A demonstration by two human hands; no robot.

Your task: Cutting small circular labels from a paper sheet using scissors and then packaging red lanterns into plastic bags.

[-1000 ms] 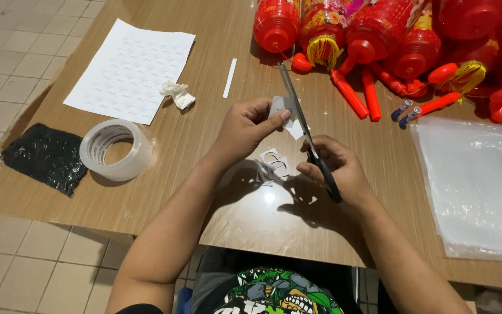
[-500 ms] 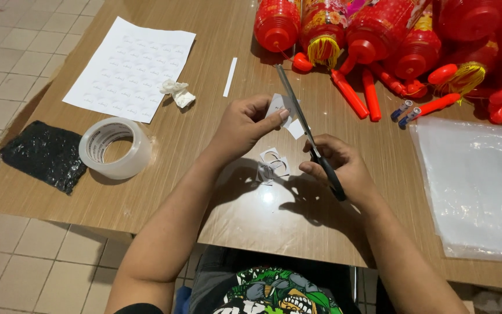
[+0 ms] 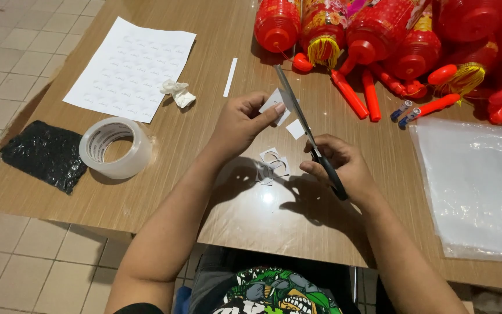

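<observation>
While the right hand clasps the black handles of the scissors, their blades run away and leftward to the small white paper piece pinched between thumb and fingers of the left hand. Nearer, cut slips lie on the table. Farther right, red lanterns crowd together.

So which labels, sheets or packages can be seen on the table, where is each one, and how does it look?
Label sheet: far left, white rectangle with rows of faint marks.
Small paper piece: in the left hand, white, at the scissors held by the right hand.
Cut labels: between the hands, small white squares.
Plastic bags: right side, clear, flat.
</observation>
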